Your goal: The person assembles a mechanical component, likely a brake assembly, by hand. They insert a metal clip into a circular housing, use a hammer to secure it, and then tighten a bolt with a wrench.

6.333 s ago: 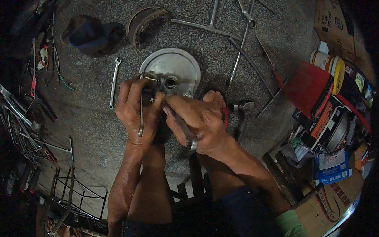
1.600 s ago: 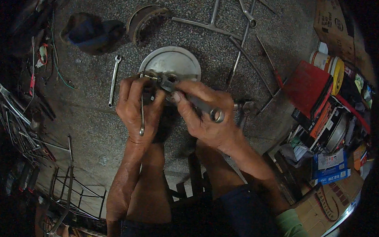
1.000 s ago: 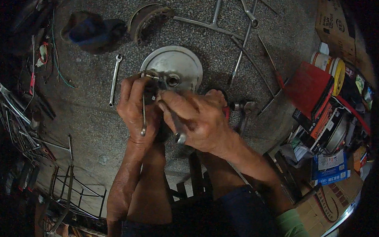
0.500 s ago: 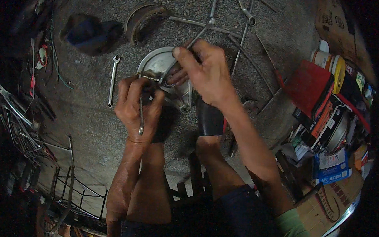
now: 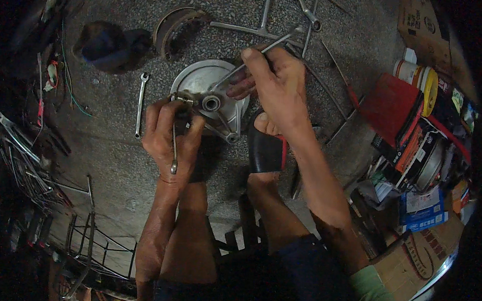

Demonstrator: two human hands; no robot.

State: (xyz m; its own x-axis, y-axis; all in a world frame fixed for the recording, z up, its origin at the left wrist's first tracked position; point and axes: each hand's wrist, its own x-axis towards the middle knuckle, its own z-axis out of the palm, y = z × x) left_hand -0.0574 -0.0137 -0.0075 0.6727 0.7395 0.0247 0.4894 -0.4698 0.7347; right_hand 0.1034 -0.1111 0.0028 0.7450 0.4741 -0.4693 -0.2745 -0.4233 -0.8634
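A round metal brake plate (image 5: 188, 73) lies on the floor in front of my feet, with a ring-shaped hole at its middle. My left hand (image 5: 170, 129) is closed at its near left edge. A small wrench (image 5: 174, 148) runs between its fingers, the ring end toward my wrist, the other end by a shiny bolt-like fitting (image 5: 185, 98). In my closed right hand (image 5: 278, 83), over the plate's right side, is a longer wrench (image 5: 279, 41). It slants from far right down toward the plate's middle; my fingers hide part of it.
Another wrench (image 5: 141, 104) lies left of the plate. Farther off are a curved brake shoe (image 5: 165, 28), a dark blue cloth-like bundle (image 5: 109, 47) and a metal T-bar tool (image 5: 240, 27). Boxes and a red case (image 5: 394, 108) are piled at right; metal tools (image 5: 18, 137) at left.
My right hand has moved right and slightly down with its wrench, uncovering the plate's middle hole. My left hand has stayed nearly in place by the fitting.
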